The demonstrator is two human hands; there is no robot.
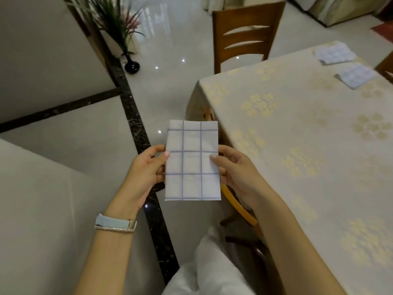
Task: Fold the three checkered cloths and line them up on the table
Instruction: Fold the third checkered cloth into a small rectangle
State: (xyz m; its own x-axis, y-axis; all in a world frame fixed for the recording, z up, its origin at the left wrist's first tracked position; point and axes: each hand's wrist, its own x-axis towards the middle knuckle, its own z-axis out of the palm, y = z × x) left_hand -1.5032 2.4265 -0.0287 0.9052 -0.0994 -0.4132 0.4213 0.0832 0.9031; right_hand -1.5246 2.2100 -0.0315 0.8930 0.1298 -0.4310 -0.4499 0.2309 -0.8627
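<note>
The checkered cloth (192, 160) hides the fingertips (thumbs excepted) of the left hand (144, 174) and right hand (239, 176); the bench (297, 135) runs off right.

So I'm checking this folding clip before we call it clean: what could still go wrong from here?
1. The folded cloth is off the table, above the floor, pinched only at its side edges by the left hand and right hand. A slip could drop it or open the fold.
2. The farther cloth and nearer cloth lie at the table's far end. The third must be carried there and could land out of line.
</note>
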